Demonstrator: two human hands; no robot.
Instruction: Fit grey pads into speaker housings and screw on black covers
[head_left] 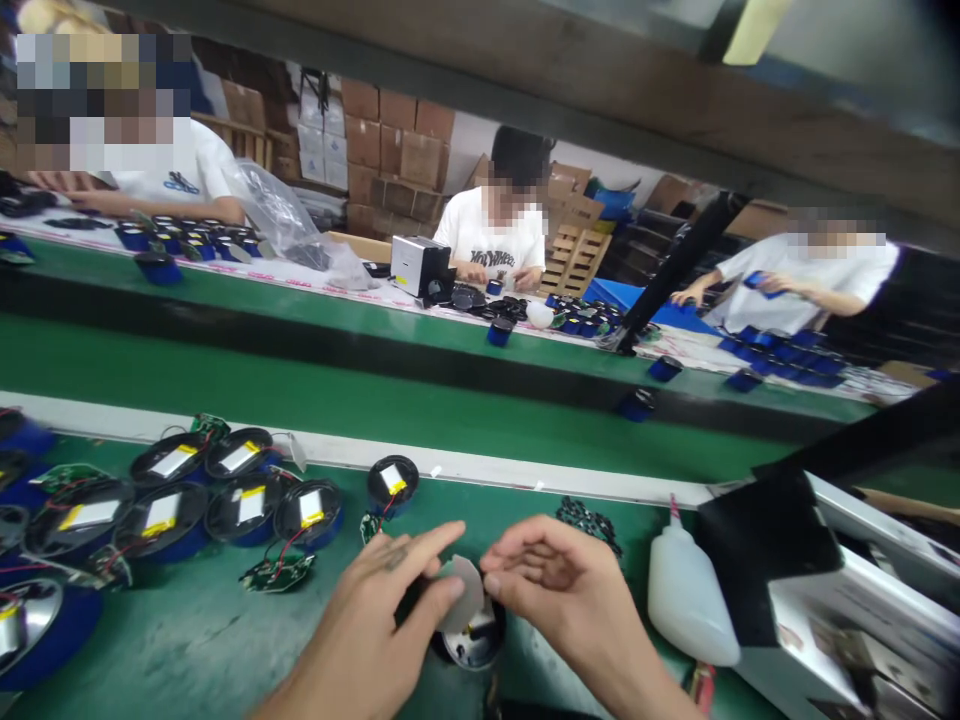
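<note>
The left hand (375,620) pinches a thin grey disc (466,592) between thumb and forefinger, just above a round black housing (476,645) on the green table (195,630). Disc and fingers hide most of the housing. The right hand (562,585) is curled with its fingertips at the disc's edge; I cannot tell whether it grips. A white squeeze bottle (686,600) stands near the right wrist.

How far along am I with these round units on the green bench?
Done: batteries already sit in the open units at left, with wired boards beside them. In hand: your left hand pinches a grey disc, with your right hand at its edge, over one black unit. Left, probably: that whole cluster, the lone unit and a loose board, all still open.
</note>
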